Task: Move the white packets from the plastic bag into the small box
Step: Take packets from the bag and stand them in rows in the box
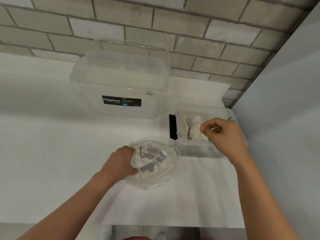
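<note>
At lower centre the left hand point(121, 161) grips the plastic bag point(155, 177), which holds white packets point(149, 168). The right hand point(223, 134) hovers over the small box point(195, 151) at right with its fingers curled; whether it pinches a packet I cannot tell. This looks like the dropping-in step, and the next move calls for reaching back into the bag.

The small box point(195, 151) is hemmed in: a pale wall point(285, 110) close on its right, the big clear tub point(121, 80) just behind to the left, the plastic bag point(155, 181) just beside its near-left corner. Its top looks open, though blurred. Wide surface point(52, 153) lies free leftward.
</note>
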The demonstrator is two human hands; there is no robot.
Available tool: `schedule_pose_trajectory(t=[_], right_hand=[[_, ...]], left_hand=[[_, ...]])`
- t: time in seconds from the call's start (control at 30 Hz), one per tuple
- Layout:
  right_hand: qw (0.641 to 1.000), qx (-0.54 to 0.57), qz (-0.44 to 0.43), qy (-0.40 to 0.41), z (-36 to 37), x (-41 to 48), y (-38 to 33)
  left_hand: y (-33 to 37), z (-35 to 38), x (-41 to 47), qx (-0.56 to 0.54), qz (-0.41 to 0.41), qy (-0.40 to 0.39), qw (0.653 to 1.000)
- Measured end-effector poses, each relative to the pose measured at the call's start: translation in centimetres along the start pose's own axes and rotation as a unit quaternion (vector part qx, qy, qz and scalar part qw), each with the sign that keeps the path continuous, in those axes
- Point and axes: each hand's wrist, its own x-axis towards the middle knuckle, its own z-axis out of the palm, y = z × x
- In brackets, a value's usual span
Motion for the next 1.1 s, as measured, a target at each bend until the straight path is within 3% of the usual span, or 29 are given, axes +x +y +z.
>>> schedule_pose_trajectory(t=[0.13, 0.23, 0.37, 0.53, 0.77, 0.97, 1.1], right_hand=[[0.994, 0.074, -0.025, -0.082, 3.6, -5.4, -2.6], [0.985, -0.023, -0.05, -0.163, 8.2, -7.0, -2.5], [0.952, -0.232, -0.028, -0.2, 12.9, -6.9, -0.7], [0.941, -0.259, 0.029, -0.217, 14.3, -6.8, 0.0], [0.97, -0.164, 0.032, -0.178, 14.1, -6.9, -0.5], [0.97, -0.199, -0.137, -0.033, 12.4, -7.9, -2.2], [0.96, -0.221, -0.172, -0.002, 12.2, -7.9, -2.3]], left_hand=[[0.0, 0.1, 0.0, -0.007, 0.013, 0.005, 1.0], [-0.2, 0.2, 0.1, -0.001, 0.02, 0.008, 1.0], [-0.1, 0.2, 0.1, 0.0, 0.032, 0.017, 0.999], [-0.2, 0.5, 0.2, -0.002, 0.033, 0.024, 0.999], [-0.6, 0.8, 0.6, -0.004, 0.032, 0.012, 0.999], [-0.8, 1.2, 1.0, 0.021, 0.024, -0.01, 0.999], [-0.8, 1.1, 1.0, 0.029, 0.023, -0.015, 0.999]])
